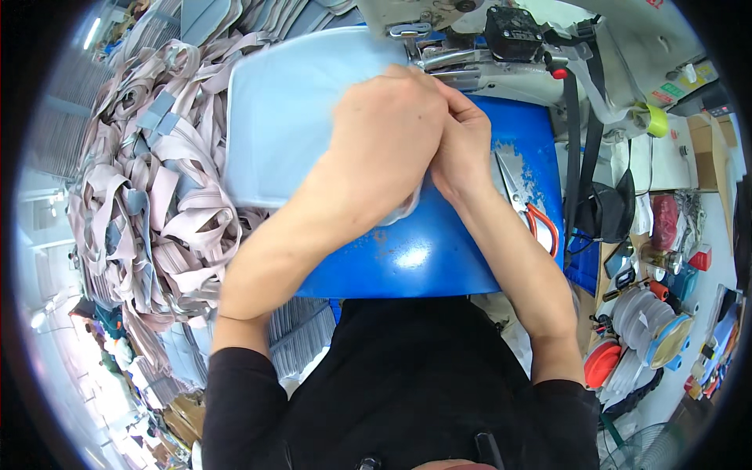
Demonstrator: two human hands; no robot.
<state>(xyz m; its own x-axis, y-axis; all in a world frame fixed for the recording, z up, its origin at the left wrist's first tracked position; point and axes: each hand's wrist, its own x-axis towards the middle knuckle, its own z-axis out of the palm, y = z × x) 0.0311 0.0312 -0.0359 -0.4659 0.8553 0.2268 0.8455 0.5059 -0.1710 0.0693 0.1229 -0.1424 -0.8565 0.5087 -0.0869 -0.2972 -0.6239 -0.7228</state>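
A pale blue fabric panel (290, 117) with a lighter edging lies under the front of a sewing machine (435, 23). My left hand (388, 133) is over the panel's right side, just below the machine's metal foot, its fingers hidden behind the back of the hand. My right hand (462, 141) touches it from the right, fingers curled closed; what they grip is hidden. Beneath is a worn blue work surface (399, 266). To the right of my right hand lie orange-handled scissors (540, 227).
Pink-grey strips (149, 219) heap at the left, beside stacked grey pieces (298, 345). Black straps (572, 141) hang from the machine at the right. Farther right are spools and discs (642, 321), small tools and a fan (650, 446) at the bottom edge.
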